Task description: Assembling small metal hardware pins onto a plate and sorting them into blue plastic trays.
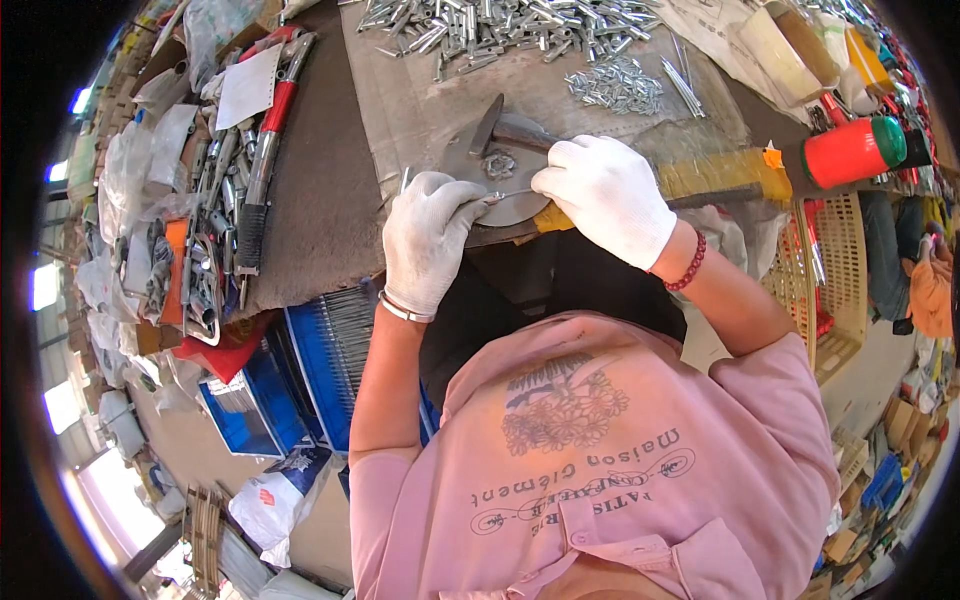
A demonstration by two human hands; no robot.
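Observation:
Both my hands wear white knit gloves and meet over a round metal plate (518,208) at the bench's near edge. My left hand (428,240) is closed, thumb and fingers pinching a small silvery metal part (492,198). A short metal rod (405,178) shows beside its knuckles. My right hand (612,200) is closed too, its fingertips at a thin metal piece (522,191) that reaches toward the left fingers. Just beyond lies a hammer (487,125), its handle running behind my right hand. Next to the hammer head sits a small flower-shaped metal piece (499,164).
Loose metal tubes (500,25) are heaped at the far side, near small pins (615,86) and longer rods (682,88). A red and green canister (853,152) lies at right. Tools and bags (210,190) crowd the left. Blue crates (335,345) stand below the bench.

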